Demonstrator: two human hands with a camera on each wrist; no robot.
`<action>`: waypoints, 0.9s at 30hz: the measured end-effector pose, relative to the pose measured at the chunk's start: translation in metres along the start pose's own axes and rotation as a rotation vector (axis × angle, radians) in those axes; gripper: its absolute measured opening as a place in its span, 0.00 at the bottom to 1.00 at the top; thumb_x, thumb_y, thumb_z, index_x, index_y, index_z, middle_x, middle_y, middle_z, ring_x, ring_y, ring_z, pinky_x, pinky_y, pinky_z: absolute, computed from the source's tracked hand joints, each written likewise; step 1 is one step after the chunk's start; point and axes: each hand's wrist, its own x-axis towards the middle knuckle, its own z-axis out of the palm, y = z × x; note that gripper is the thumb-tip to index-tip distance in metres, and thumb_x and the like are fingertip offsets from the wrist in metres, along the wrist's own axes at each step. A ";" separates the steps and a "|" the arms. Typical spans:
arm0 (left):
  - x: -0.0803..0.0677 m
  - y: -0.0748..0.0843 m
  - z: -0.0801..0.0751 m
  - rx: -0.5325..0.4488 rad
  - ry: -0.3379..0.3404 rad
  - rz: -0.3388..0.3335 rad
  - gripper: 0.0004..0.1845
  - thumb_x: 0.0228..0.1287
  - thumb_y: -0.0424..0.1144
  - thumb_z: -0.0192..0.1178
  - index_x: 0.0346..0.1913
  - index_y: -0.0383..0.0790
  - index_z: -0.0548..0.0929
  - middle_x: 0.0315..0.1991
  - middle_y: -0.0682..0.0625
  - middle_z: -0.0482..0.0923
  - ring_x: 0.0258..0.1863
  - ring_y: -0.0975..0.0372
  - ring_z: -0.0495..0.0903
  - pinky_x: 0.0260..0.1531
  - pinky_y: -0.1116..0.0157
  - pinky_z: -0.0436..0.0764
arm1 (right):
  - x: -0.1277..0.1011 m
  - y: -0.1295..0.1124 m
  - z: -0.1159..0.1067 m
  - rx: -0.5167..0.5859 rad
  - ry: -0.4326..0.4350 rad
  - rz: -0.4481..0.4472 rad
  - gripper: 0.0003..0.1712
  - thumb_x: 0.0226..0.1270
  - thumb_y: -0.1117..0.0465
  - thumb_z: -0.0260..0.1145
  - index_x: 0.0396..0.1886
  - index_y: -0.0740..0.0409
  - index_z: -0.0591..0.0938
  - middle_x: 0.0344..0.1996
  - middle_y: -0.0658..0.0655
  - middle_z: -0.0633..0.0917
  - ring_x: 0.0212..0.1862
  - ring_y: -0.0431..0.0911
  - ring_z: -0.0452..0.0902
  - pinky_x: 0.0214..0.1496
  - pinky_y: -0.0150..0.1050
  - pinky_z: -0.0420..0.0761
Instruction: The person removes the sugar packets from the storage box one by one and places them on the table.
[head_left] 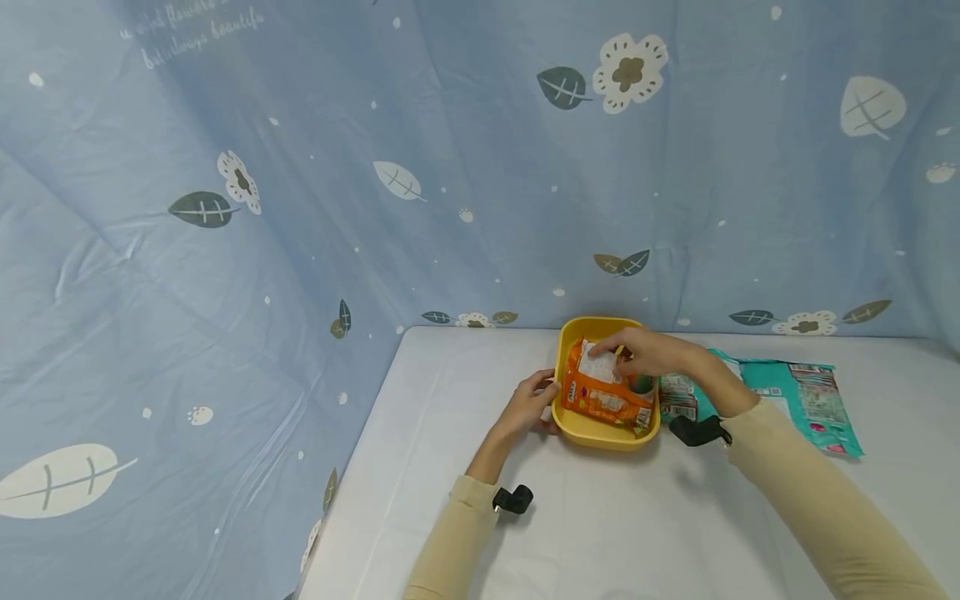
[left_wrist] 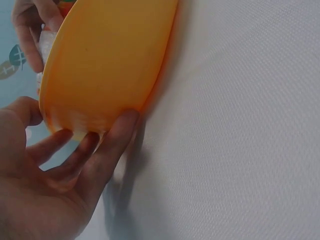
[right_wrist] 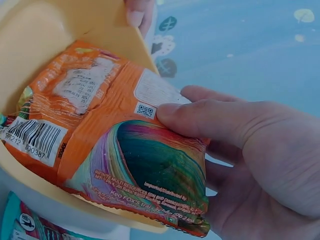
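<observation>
On the white table stands a yellow plastic tub [head_left: 588, 435] with rounded corners. My left hand [head_left: 527, 406] holds its left side, thumb at the rim and fingers spread along the outer wall [left_wrist: 100, 75]. An orange candy bag [right_wrist: 95, 125], with a barcode and a swirl of colours, lies tilted inside the tub, one end over the rim in the right wrist view. My right hand [head_left: 651, 352] reaches in from above and grips the bag's edge, the thumb [right_wrist: 172, 115] on its printed face and the other fingers behind it.
To the right of the tub lie teal packets [head_left: 813, 408], partly covered by my right forearm. A blue curtain [head_left: 487, 167] with leaves and flowers hangs behind and on the left. The white table [head_left: 600, 533] stretches in front of the tub.
</observation>
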 end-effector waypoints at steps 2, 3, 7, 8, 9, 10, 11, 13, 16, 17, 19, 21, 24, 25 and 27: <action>0.000 0.000 0.000 0.004 0.005 0.000 0.24 0.74 0.49 0.52 0.69 0.50 0.69 0.58 0.44 0.73 0.46 0.57 0.84 0.28 0.54 0.89 | -0.001 -0.003 -0.001 -0.009 0.009 0.014 0.24 0.66 0.72 0.62 0.63 0.63 0.77 0.54 0.63 0.83 0.32 0.43 0.78 0.33 0.31 0.83; 0.000 0.000 0.000 0.001 0.007 0.001 0.24 0.74 0.49 0.52 0.69 0.50 0.70 0.58 0.43 0.73 0.46 0.57 0.84 0.27 0.54 0.89 | -0.002 -0.005 -0.002 -0.013 0.014 0.022 0.24 0.67 0.71 0.62 0.64 0.63 0.77 0.52 0.62 0.84 0.32 0.43 0.78 0.33 0.31 0.83; 0.001 0.001 0.000 -0.016 0.006 0.002 0.23 0.74 0.48 0.52 0.69 0.49 0.70 0.58 0.43 0.73 0.46 0.56 0.84 0.27 0.55 0.89 | -0.005 -0.011 -0.005 -0.031 0.048 0.028 0.25 0.68 0.71 0.61 0.64 0.65 0.76 0.43 0.61 0.85 0.31 0.44 0.78 0.31 0.31 0.82; 0.001 0.001 0.000 -0.018 0.005 0.001 0.23 0.74 0.48 0.52 0.69 0.49 0.70 0.58 0.43 0.73 0.46 0.56 0.84 0.27 0.55 0.89 | -0.006 -0.012 -0.006 -0.038 0.061 0.027 0.25 0.68 0.71 0.61 0.64 0.65 0.76 0.42 0.61 0.85 0.30 0.44 0.78 0.31 0.30 0.81; 0.001 0.001 0.000 -0.021 0.005 0.001 0.23 0.74 0.48 0.52 0.69 0.49 0.70 0.58 0.43 0.73 0.45 0.56 0.84 0.27 0.55 0.89 | -0.006 -0.014 -0.006 -0.047 0.077 0.024 0.25 0.67 0.71 0.62 0.64 0.65 0.76 0.43 0.62 0.85 0.30 0.44 0.77 0.30 0.30 0.81; 0.001 0.001 0.000 -0.020 0.005 0.002 0.24 0.74 0.48 0.52 0.69 0.49 0.70 0.57 0.43 0.73 0.45 0.57 0.84 0.27 0.55 0.89 | -0.007 -0.014 -0.007 -0.055 0.091 0.020 0.25 0.67 0.71 0.62 0.64 0.65 0.76 0.45 0.63 0.85 0.30 0.44 0.77 0.30 0.30 0.81; 0.001 0.001 0.000 -0.016 0.006 0.002 0.24 0.74 0.48 0.52 0.69 0.49 0.70 0.57 0.43 0.73 0.45 0.57 0.84 0.27 0.55 0.89 | -0.008 -0.015 -0.007 -0.067 0.107 0.014 0.25 0.67 0.71 0.62 0.63 0.66 0.76 0.47 0.64 0.84 0.30 0.43 0.76 0.30 0.30 0.81; 0.001 0.001 0.000 -0.013 0.007 0.006 0.24 0.74 0.48 0.52 0.69 0.49 0.70 0.57 0.43 0.74 0.45 0.57 0.84 0.27 0.55 0.89 | -0.010 -0.017 -0.008 -0.075 0.133 0.019 0.25 0.66 0.70 0.64 0.63 0.65 0.77 0.52 0.66 0.83 0.30 0.42 0.76 0.30 0.29 0.80; 0.000 0.001 0.001 -0.007 0.005 0.002 0.24 0.74 0.48 0.52 0.69 0.49 0.69 0.58 0.43 0.74 0.45 0.56 0.84 0.27 0.55 0.89 | -0.014 -0.018 -0.009 -0.085 0.153 0.009 0.25 0.66 0.69 0.65 0.63 0.66 0.76 0.56 0.69 0.80 0.29 0.41 0.76 0.29 0.30 0.80; -0.001 0.001 0.001 -0.007 0.004 0.000 0.24 0.74 0.48 0.52 0.69 0.49 0.69 0.58 0.42 0.74 0.46 0.56 0.84 0.27 0.55 0.89 | -0.015 -0.019 -0.009 -0.088 0.158 0.004 0.25 0.66 0.69 0.65 0.63 0.67 0.76 0.56 0.69 0.80 0.29 0.40 0.76 0.28 0.30 0.80; -0.002 0.001 0.002 -0.008 0.000 -0.004 0.24 0.74 0.47 0.52 0.69 0.49 0.69 0.59 0.41 0.73 0.46 0.55 0.84 0.27 0.55 0.89 | -0.017 -0.019 -0.010 -0.088 0.166 0.008 0.25 0.66 0.68 0.65 0.63 0.66 0.76 0.53 0.68 0.82 0.28 0.40 0.75 0.28 0.30 0.80; -0.002 0.000 0.002 -0.011 0.000 -0.002 0.24 0.74 0.47 0.51 0.69 0.48 0.69 0.59 0.41 0.73 0.47 0.54 0.84 0.27 0.55 0.89 | -0.019 -0.019 -0.010 -0.094 0.177 0.016 0.25 0.66 0.67 0.66 0.63 0.65 0.76 0.50 0.67 0.83 0.26 0.39 0.74 0.26 0.30 0.79; -0.002 0.001 0.002 -0.010 0.003 0.003 0.23 0.75 0.47 0.51 0.69 0.48 0.70 0.59 0.41 0.73 0.46 0.54 0.84 0.26 0.55 0.89 | -0.022 -0.018 -0.012 -0.091 0.199 0.033 0.26 0.66 0.66 0.66 0.64 0.64 0.76 0.53 0.67 0.82 0.22 0.39 0.71 0.24 0.30 0.77; -0.002 0.001 0.002 -0.010 0.004 0.004 0.23 0.75 0.46 0.51 0.69 0.48 0.70 0.58 0.42 0.73 0.46 0.54 0.84 0.26 0.55 0.89 | -0.023 -0.018 -0.012 -0.092 0.204 0.029 0.26 0.66 0.66 0.66 0.64 0.64 0.76 0.54 0.68 0.82 0.21 0.39 0.70 0.23 0.30 0.76; -0.002 0.002 0.002 -0.007 0.006 0.005 0.23 0.75 0.46 0.51 0.69 0.47 0.70 0.58 0.42 0.73 0.46 0.54 0.84 0.26 0.54 0.89 | -0.024 -0.018 -0.014 -0.092 0.218 0.019 0.26 0.65 0.67 0.66 0.64 0.65 0.76 0.58 0.69 0.80 0.21 0.40 0.70 0.22 0.31 0.75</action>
